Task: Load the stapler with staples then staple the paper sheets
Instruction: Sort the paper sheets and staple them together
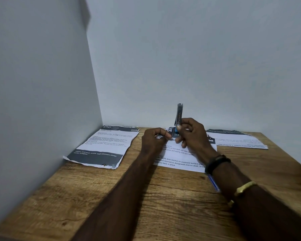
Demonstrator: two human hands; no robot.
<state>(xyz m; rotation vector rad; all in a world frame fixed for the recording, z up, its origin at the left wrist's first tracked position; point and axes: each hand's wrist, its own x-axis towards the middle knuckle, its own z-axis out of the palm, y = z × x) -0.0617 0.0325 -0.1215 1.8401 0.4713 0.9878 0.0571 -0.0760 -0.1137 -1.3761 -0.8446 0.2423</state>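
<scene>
A small stapler (179,113) stands with its dark top arm swung upright against the wall; a blue part shows low down by my thumb. My right hand (192,134) grips it around the lower half. My left hand (155,139) is just to its left, fingertips pinched together beside the stapler's base; whatever they hold is too small to make out. Both hands hover over a printed paper sheet (182,159) lying at the middle of the wooden desk (111,197).
Another printed sheet with dark bands (102,146) lies at the back left against the side wall. A third stack of sheets (236,139) lies at the back right. A blue strip (213,183) shows under my right wrist. White walls close the back and left.
</scene>
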